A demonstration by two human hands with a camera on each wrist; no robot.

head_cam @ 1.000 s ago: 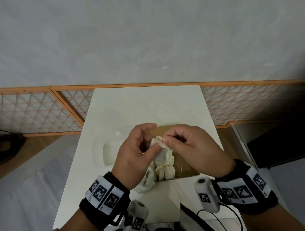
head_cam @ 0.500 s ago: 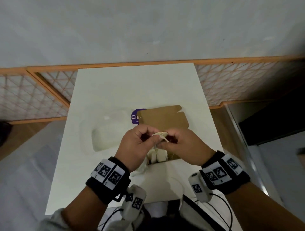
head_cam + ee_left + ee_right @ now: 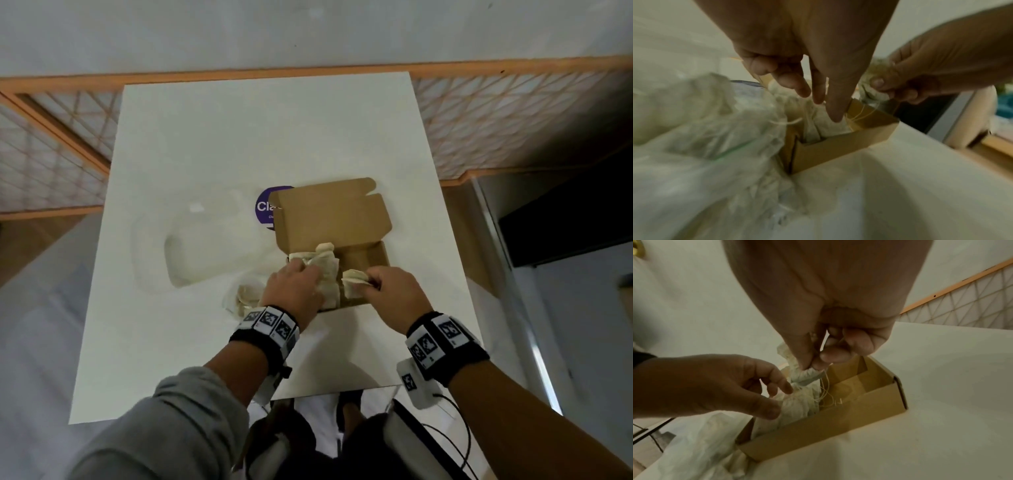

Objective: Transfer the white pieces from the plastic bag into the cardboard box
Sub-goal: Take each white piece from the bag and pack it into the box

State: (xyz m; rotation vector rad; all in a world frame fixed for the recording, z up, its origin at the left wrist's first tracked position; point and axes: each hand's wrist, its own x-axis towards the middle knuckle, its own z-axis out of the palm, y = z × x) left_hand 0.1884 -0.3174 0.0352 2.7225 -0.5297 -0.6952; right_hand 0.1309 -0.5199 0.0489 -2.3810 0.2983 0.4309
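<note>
The open cardboard box (image 3: pixel 363 255) sits mid-table with its lid raised. Several white pieces (image 3: pixel 323 262) with loose threads fill its left half. My left hand (image 3: pixel 308 270) reaches into that half, its fingers fairly straight and touching the white pieces (image 3: pixel 828 128). Over the box's near middle, my right hand (image 3: pixel 368 279) pinches one crumpled white piece (image 3: pixel 352 275) between thumb and fingers; in the right wrist view this piece (image 3: pixel 807 374) hangs just above the box (image 3: pixel 838 423). The plastic bag (image 3: pixel 245 296), with white pieces inside, lies left of the box beside my left wrist.
A clear plastic bag or tray (image 3: pixel 205 246) lies flat further left on the white table (image 3: pixel 274 137). A purple round label (image 3: pixel 265 207) peeks out behind the box lid. An orange lattice fence (image 3: pixel 496 113) borders the far side.
Both hands held one white piece together above the box; now they have dropped and parted. My left hand has let go and touches the pieces in the box, while the right keeps the piece.
</note>
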